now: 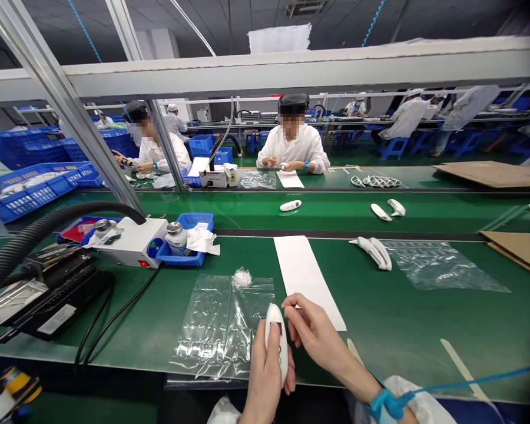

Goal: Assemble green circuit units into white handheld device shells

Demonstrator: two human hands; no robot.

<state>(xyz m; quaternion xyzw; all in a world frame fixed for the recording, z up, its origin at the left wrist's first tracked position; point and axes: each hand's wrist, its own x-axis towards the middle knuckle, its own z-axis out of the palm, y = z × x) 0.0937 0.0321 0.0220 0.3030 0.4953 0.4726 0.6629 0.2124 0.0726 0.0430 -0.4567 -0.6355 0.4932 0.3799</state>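
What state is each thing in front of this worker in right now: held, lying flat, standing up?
White device: held upright in the left hand.
Right hand: fingers at the device's top end; grip unclear.
Clear bag: lying flat on the table.
Paper strip: lying flat.
Two white shells: lying side by side, untouched.
Blue tray: holds an upright bottle.
Wrist strap: worn on the right wrist.

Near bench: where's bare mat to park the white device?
The left hand holds the white device. Best: green mat between the paper strip and the right-hand clear bags, below the white shells. A narrower strip lies between the black machine and the left bags, crossed by cables. Left end is crowded: hose, blue tray.
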